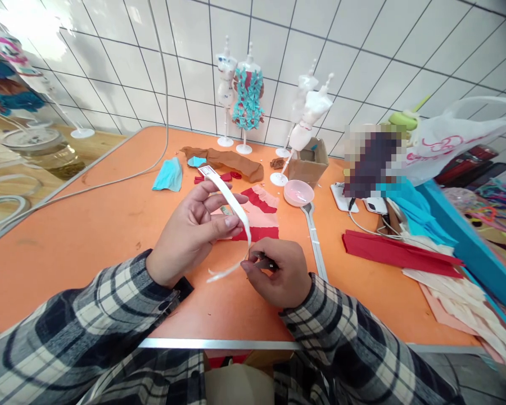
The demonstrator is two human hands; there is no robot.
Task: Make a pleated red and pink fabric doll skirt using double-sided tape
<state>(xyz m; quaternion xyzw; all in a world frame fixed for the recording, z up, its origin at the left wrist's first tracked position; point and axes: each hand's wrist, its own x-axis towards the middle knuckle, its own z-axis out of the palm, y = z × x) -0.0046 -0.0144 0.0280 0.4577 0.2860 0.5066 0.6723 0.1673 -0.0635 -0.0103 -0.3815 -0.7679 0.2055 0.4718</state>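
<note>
A white strip (231, 201) like tape or ribbon, with a printed label at its far end, curves down between my two hands. My left hand (194, 230) is closed on it, thumb against the fingers. At its lower part, my right hand (278, 273) pinches the strip between thumb and forefinger. A small dark metal tool (266, 262) also sits in the right fist; its kind is mostly hidden. The strip's thin, frayed tail (225, 274) hangs left of the right thumb. Behind the hands lie pink and red crepe-like pieces (263, 216) on the orange table (109, 236).
A pink bowl (299, 193), a grey strap-like piece (316, 242) and a cardboard box (314, 163) stand or lie ahead right. Several small mannequins (248, 101) line the wall. Folded red paper (396, 253) lies right; a cable (122, 177) crosses the left.
</note>
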